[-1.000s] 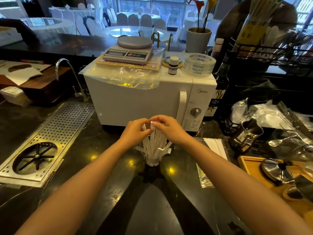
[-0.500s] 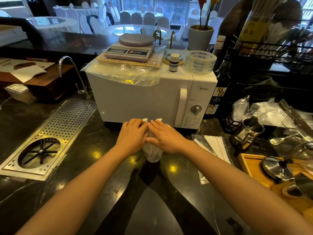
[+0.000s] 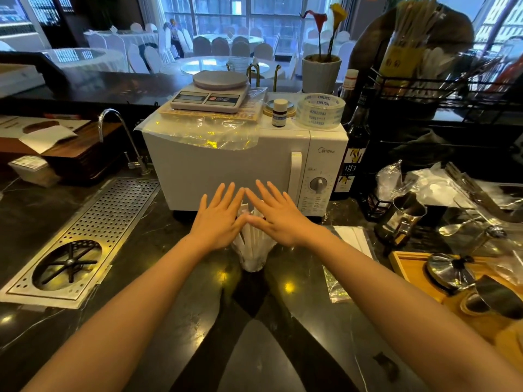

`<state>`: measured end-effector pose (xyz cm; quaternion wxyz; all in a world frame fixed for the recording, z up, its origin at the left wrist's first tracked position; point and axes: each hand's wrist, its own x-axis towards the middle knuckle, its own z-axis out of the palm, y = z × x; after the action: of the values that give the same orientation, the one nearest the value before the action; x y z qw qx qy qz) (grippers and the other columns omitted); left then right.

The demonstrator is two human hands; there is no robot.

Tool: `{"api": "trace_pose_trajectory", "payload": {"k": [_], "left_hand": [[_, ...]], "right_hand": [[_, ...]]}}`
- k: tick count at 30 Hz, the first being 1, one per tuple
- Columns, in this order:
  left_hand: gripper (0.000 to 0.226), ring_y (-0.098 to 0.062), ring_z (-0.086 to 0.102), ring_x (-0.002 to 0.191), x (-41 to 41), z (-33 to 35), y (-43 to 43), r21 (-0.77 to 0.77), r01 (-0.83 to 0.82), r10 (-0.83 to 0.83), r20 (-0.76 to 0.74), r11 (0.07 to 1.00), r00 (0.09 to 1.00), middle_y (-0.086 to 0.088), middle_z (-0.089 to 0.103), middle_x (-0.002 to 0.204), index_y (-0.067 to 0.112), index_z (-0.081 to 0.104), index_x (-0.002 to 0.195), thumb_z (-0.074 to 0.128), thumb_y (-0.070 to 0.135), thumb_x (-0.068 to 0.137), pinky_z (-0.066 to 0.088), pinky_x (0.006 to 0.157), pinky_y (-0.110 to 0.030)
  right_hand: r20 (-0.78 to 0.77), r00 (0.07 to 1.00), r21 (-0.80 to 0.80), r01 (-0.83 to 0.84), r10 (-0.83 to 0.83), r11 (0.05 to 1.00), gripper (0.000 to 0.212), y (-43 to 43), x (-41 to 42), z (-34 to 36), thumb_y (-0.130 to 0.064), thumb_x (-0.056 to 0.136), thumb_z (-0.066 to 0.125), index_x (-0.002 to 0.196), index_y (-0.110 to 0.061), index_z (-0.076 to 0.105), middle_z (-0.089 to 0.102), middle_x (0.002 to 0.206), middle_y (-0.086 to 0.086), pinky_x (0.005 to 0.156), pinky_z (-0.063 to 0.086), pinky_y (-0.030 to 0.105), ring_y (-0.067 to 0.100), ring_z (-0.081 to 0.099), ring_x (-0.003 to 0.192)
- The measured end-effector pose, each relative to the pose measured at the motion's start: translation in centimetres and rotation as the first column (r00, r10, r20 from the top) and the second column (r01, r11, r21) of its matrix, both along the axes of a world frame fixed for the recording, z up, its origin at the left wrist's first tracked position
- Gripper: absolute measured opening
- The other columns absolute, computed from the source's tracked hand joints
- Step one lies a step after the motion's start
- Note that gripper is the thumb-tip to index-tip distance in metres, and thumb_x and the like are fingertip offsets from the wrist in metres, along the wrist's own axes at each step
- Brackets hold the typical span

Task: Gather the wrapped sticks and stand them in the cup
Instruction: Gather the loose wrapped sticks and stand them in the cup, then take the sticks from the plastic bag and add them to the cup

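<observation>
A small clear cup (image 3: pixel 252 263) stands on the dark counter in front of the microwave. Several white paper-wrapped sticks (image 3: pixel 252 239) stand in it, fanned outward. My left hand (image 3: pixel 219 219) and my right hand (image 3: pixel 278 215) lie flat, palms down, over the tops of the sticks, fingers spread and pointing away from me. The thumbs meet above the bundle. Neither hand grips anything. The tops of the sticks are mostly hidden under my palms.
A white microwave (image 3: pixel 226 171) stands right behind the cup, with a scale (image 3: pixel 210 94) and tape roll (image 3: pixel 320 110) on top. A metal drain grate (image 3: pixel 85 236) lies to the left. More wrapped sticks (image 3: pixel 353 239), a steel jug (image 3: pixel 402 219) and a wooden tray (image 3: pixel 410 267) are on the right.
My hands went from pinching the stick tops, to cupping the bundle, to lying flat and open over it. The sticks now fan out wider in the cup.
</observation>
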<state>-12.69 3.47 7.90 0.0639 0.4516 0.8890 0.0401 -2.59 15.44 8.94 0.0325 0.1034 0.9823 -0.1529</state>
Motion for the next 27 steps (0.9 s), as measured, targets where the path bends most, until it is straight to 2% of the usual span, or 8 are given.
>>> {"api": "trace_pose_trajectory", "payload": {"k": [6,15,19,23,27], "left_hand": [[0.062,-0.019,-0.012,0.145,1.6,2.3,1.7,0.144,0.041,-0.041,-0.004,0.989,0.999,-0.003,-0.010,0.158,0.021,-0.006,0.145,0.022,0.045,0.095,-0.004,0.118,-0.043],[0.064,-0.019,-0.008,0.146,7.8,2.1,7.7,0.215,0.241,-0.262,0.070,0.946,0.963,-0.003,-0.007,0.158,0.020,-0.002,0.146,0.028,0.044,0.095,0.002,0.119,-0.041],[0.065,-0.020,-0.007,0.146,10.5,0.1,10.1,0.179,0.307,-0.328,0.106,0.935,0.939,-0.004,-0.007,0.158,0.019,-0.003,0.146,0.029,0.044,0.095,0.005,0.119,-0.043],[0.066,-0.024,-0.003,0.146,12.4,-3.3,12.1,0.098,0.282,-0.296,0.179,0.954,0.938,-0.007,-0.003,0.159,0.018,0.000,0.146,0.032,0.043,0.094,0.010,0.118,-0.046],[0.068,-0.030,0.016,0.143,13.8,-6.8,12.8,0.038,0.208,-0.211,0.263,0.977,0.942,-0.013,0.014,0.156,0.018,0.010,0.145,0.042,0.043,0.090,0.025,0.114,-0.049]], "right_hand": [[-0.075,0.986,-0.010,0.146,-0.146,0.989,0.067,2.3,2.2,1.4,-0.048,0.096,0.026,0.148,-0.026,-0.009,-0.016,0.159,0.002,0.118,-0.008,0.044,0.021,-0.018,0.146],[-0.086,0.926,-0.079,0.361,-0.367,0.929,0.070,6.9,8.8,0.0,-0.046,0.096,0.029,0.148,-0.019,-0.008,-0.013,0.159,0.005,0.121,0.000,0.045,0.022,-0.014,0.147],[-0.027,0.886,-0.135,0.456,-0.464,0.879,0.071,8.0,12.4,-2.0,-0.044,0.096,0.029,0.148,-0.015,-0.008,-0.011,0.159,0.008,0.122,0.000,0.039,0.023,-0.012,0.147],[0.058,0.832,-0.212,0.550,-0.551,0.808,0.073,8.7,15.1,-4.6,-0.044,0.096,0.033,0.149,-0.013,-0.007,-0.007,0.160,0.011,0.121,0.005,0.039,0.025,-0.005,0.148],[0.127,0.786,-0.275,0.615,-0.606,0.739,0.072,8.5,16.7,-6.4,-0.036,0.097,0.038,0.149,-0.006,-0.003,0.000,0.160,0.013,0.118,0.009,0.037,0.027,0.003,0.147]]}}
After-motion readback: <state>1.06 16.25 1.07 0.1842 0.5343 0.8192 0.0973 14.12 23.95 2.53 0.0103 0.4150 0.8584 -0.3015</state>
